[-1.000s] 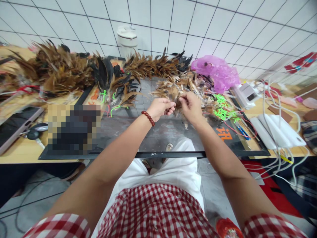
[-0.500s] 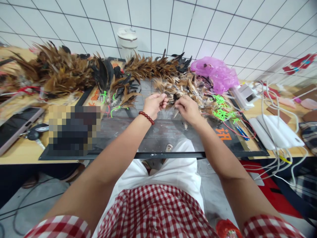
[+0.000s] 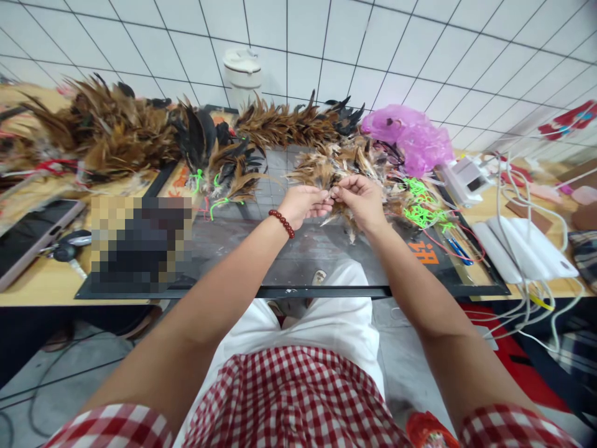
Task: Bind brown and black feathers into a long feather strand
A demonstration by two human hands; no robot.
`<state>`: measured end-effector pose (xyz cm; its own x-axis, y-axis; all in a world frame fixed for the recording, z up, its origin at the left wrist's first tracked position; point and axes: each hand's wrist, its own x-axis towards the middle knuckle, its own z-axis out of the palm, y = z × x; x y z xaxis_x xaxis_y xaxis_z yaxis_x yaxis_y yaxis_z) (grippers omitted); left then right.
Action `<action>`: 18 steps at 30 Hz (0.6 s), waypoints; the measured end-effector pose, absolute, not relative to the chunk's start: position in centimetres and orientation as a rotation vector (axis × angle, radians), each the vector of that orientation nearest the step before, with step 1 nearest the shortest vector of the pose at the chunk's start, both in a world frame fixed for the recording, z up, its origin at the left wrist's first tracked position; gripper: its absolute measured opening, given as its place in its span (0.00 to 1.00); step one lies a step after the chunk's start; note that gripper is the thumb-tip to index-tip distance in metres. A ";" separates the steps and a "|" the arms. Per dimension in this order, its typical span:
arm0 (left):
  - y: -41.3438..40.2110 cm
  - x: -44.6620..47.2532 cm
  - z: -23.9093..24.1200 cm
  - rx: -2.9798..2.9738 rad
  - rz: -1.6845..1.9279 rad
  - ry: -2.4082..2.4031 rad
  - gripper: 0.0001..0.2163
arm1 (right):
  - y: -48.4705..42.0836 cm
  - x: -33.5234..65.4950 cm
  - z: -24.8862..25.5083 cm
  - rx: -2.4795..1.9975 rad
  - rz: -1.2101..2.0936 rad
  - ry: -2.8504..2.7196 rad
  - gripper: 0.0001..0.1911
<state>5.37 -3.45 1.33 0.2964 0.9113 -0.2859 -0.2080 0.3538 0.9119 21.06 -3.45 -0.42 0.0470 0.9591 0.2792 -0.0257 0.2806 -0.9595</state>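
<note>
Two checked sleeves (image 3: 119, 426) are cut off closest to me, and between the forearms white trousers (image 3: 298, 326) run in under the front edge of a dark, see-through panel (image 3: 233, 249). It lies on the pale wood tabletop (image 3: 28, 295) and gives the wrists a broad strip to move over. Past that strip, the left hand (image 3: 305, 204) and right hand (image 3: 361, 200) meet at the tips, the fingers of each drawn into a narrow pinch; whatever sits between them is too small to make out. Just beyond lies a tan feather pile (image 3: 359, 160), its near side partly hidden by the right hand, with green cords (image 3: 422, 205) at its right end. Over to the left, a dark shape (image 3: 149, 242) is too blurred to name, near keys (image 3: 68, 250) and a phone (image 3: 37, 239) that runs out of view. Farther back, a purple bag (image 3: 410, 137) slumps beside a row of brown feathers (image 3: 289, 124), which hides the foot of a white cup (image 3: 243, 74) before the tiled wall (image 3: 308, 31).
</note>
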 end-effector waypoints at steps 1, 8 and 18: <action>-3.5 5.4 1.3 0.913 0.889 0.981 0.05 | -3.4 21.0 -0.6 -1.000 0.945 -1.306 0.10; -3.3 5.9 1.0 1.013 0.934 1.051 0.10 | -3.4 21.8 -0.7 -1.071 0.771 -1.559 0.07; -2.8 5.5 1.2 0.950 1.120 1.058 0.08 | -4.1 23.0 0.2 -1.005 0.313 -2.497 0.05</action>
<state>5.48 -2.77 1.16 0.1042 0.9805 -0.1665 -0.2219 0.1861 0.9571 23.02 -4.06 0.22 -0.6456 0.7006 0.3038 0.6040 0.7119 -0.3582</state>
